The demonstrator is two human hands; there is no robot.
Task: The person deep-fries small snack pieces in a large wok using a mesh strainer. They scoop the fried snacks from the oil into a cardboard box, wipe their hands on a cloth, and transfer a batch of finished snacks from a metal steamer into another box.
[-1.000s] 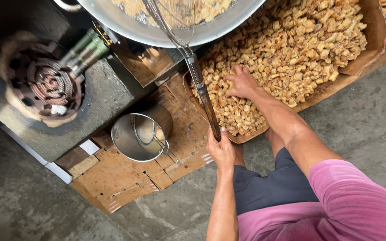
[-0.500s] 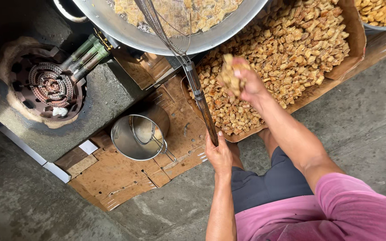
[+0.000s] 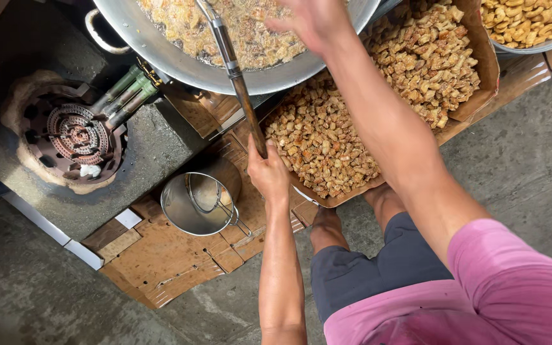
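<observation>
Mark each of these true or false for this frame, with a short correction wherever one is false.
1. The left hand grips the wooden handle of the skimmer. True.
2. The right hand rests in the cardboard tray of fried pieces. False: it is raised over the big metal pan.
3. The burner beside the pan has a pot on it. False: it stands bare.
4. A small metal pot with a strainer inside sits on the flattened cardboard. True.
5. The big pan is empty. False: it holds pale pieces in oil.
</observation>
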